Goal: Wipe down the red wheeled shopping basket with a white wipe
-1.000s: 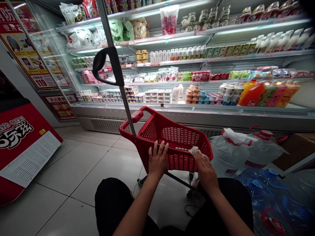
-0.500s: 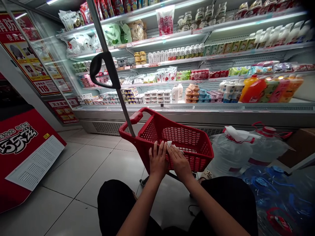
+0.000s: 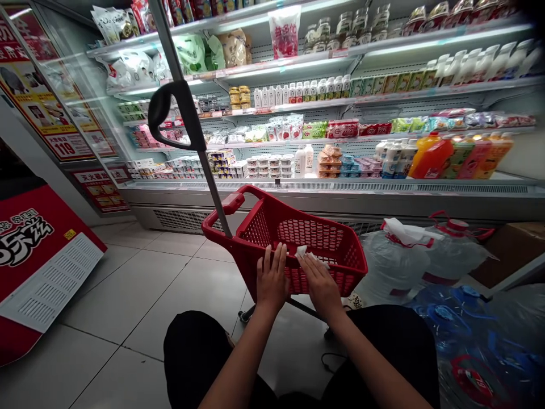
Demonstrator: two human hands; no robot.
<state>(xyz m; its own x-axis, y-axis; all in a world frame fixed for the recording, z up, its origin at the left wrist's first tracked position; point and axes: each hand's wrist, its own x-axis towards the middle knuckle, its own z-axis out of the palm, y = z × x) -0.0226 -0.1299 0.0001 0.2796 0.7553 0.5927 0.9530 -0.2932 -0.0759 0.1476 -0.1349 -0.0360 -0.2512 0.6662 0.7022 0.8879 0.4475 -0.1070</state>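
Observation:
A red plastic shopping basket (image 3: 323,238) on wheels stands on the floor in front of my knees, its long grey pull handle (image 3: 187,122) rising up to the left. My left hand (image 3: 271,279) lies flat on the basket's near wall, fingers stretched upward over the rim. My right hand (image 3: 320,282) presses a small white wipe (image 3: 303,252) against the near rim, fingers flat on it. The basket's inside looks empty.
An open refrigerated shelf (image 3: 323,187) full of dairy packs and drink bottles runs across the back. Large water jugs (image 3: 395,264) with red caps stand to the right of the basket. A red freezer cabinet (image 3: 38,255) is on the left. Tiled floor lies between.
My right hand slid the wipe leftward along the near rim from the right corner toward my left hand, then slightly back right. My left hand stayed on the wall.

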